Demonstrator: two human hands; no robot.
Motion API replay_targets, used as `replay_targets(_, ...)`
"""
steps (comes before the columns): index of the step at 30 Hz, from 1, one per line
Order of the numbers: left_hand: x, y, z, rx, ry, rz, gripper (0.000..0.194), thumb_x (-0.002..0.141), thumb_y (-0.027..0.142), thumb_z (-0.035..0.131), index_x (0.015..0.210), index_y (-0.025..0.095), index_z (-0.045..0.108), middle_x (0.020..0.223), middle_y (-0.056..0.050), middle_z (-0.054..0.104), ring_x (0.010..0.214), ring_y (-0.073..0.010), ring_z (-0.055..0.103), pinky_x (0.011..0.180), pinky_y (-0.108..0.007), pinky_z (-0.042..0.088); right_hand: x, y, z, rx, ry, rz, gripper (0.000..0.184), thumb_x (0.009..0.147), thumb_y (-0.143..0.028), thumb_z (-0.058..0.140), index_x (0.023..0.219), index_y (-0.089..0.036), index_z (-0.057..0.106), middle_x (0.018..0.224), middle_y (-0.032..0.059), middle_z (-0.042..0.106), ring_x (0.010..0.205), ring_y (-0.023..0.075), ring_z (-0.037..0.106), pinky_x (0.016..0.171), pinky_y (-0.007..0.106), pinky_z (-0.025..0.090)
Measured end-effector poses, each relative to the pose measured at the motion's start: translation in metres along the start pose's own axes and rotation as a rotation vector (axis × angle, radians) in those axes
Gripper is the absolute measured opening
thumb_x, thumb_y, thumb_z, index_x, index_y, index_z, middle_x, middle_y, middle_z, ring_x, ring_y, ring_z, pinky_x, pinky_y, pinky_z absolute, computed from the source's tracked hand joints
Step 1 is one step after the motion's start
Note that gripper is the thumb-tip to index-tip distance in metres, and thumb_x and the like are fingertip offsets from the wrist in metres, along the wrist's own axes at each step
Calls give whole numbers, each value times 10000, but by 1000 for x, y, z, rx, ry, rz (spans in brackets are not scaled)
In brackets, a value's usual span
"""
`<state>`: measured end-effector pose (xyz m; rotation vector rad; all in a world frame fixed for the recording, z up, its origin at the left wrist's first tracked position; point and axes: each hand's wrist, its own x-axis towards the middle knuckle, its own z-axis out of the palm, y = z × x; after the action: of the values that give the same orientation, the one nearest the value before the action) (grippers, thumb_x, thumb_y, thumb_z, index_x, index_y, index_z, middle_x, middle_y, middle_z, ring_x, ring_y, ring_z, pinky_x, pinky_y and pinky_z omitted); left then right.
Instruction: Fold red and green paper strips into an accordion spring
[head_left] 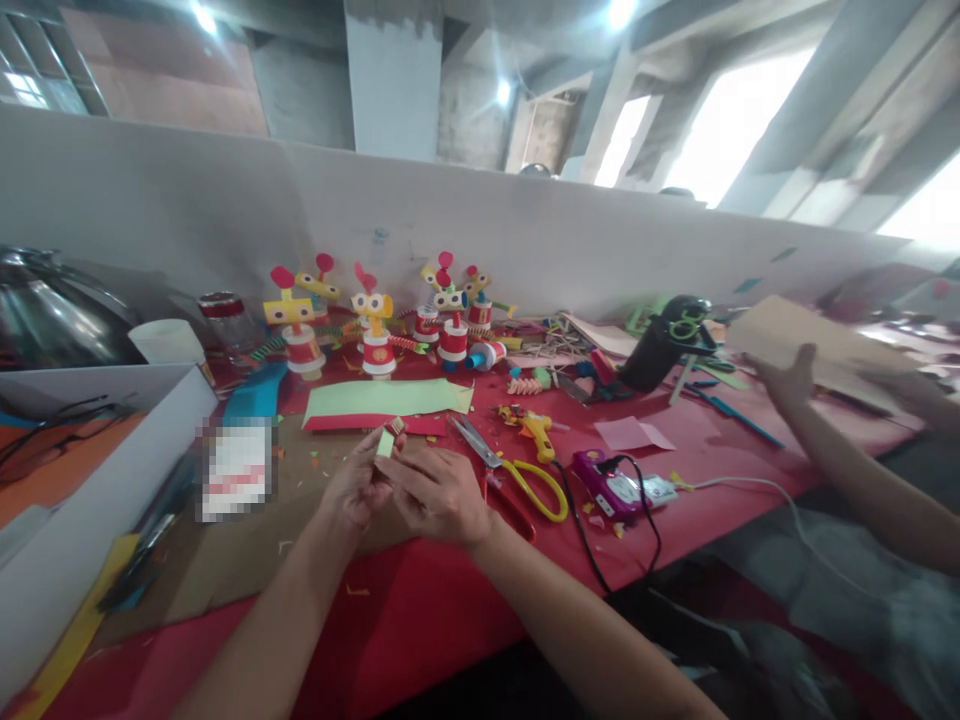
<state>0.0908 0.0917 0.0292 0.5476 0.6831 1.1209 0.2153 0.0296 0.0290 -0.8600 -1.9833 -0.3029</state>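
Observation:
Above the brown cardboard, my two hands meet at a small folded paper strip, pale green on its visible face with reddish layers at its top end. My left hand is closed around it from the left. Fingers of my right hand pinch against its right side, partly hiding it. Just beyond lie a light green paper sheet and a red paper strip. Scissors with yellow handles rest right of my right hand, near a yellow glue gun.
Several paper figures stand along the back wall. A purple power strip with cables sits at the right, before a black holder. A white box borders the left. At far right, another person's hand touches a cardboard sheet.

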Motion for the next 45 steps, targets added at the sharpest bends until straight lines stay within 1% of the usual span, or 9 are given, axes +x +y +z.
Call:
replay_targets(5,-6,7,4,-285,20,-172,285,841,-35,464,930,144,667,792,-41,680,577,-54,620,399,-71,407,-9,18,-39,-130,-57,304,276,830,-150,492,1042,-210,657,795,56,680,714,174,624,671,275,476)
replay_targets(12,-4,7,4,-338,-2,-196,325,868,-45,392,971,137,641,806,-68,681,561,-68,612,369,-76,378,-31,90,-95,-597,-472,1235,286,796,-91,508,1061,-32,598,1055,255,627,1060,316,597,876,373,439)
replay_targets(17,2,4,-3,-349,-23,-178,296,858,-20,451,1025,137,639,842,-89,700,616,-103,631,445,-135,457,-43,112,-94,-439,-385,1366,283,728,-70,545,1004,-71,610,1051,221,643,1077,313,594,865,348,444)
replay_targets(22,4,0,-9,-366,-60,-139,314,843,3,497,1071,163,642,849,-70,709,701,-137,655,598,-237,542,-44,114,-95,-190,-233,1448,96,769,-205,488,730,-174,570,683,55,631,696,206,642,567,261,460)
replay_targets(25,3,0,-7,-378,-61,-140,294,847,34,516,1074,171,644,841,-57,710,687,-134,650,629,-260,546,-36,94,-92,60,-15,1424,56,757,-216,497,792,-184,526,669,-5,596,583,133,595,511,214,435)
replay_targets(27,2,1,-5,-393,-64,-165,269,858,65,519,1070,172,647,830,-53,705,697,-135,651,653,-270,547,-28,70,-87,512,283,1281,238,686,-247,638,889,-194,526,741,-18,621,612,124,602,556,218,464)
replay_targets(29,1,1,-4,-401,-69,-173,251,864,96,529,1069,176,648,829,-53,702,719,-139,654,674,-278,544,-18,42,-82,748,367,1093,337,695,-289,691,969,-207,513,785,-18,634,644,124,609,597,235,484)
replay_targets(36,6,-4,-12,-368,-135,-100,345,760,61,650,1073,207,649,868,-30,711,808,-147,667,788,-306,519,-6,-32,-63,511,168,774,118,894,-297,547,965,-203,549,672,-9,611,569,125,585,547,227,487)
replay_targets(45,4,-3,-6,-372,-204,-34,391,661,7,723,998,198,670,914,-22,724,914,-148,663,876,-273,480,-27,-30,-49,197,74,512,166,896,-232,533,1048,-200,592,826,66,667,815,216,662,748,317,539)
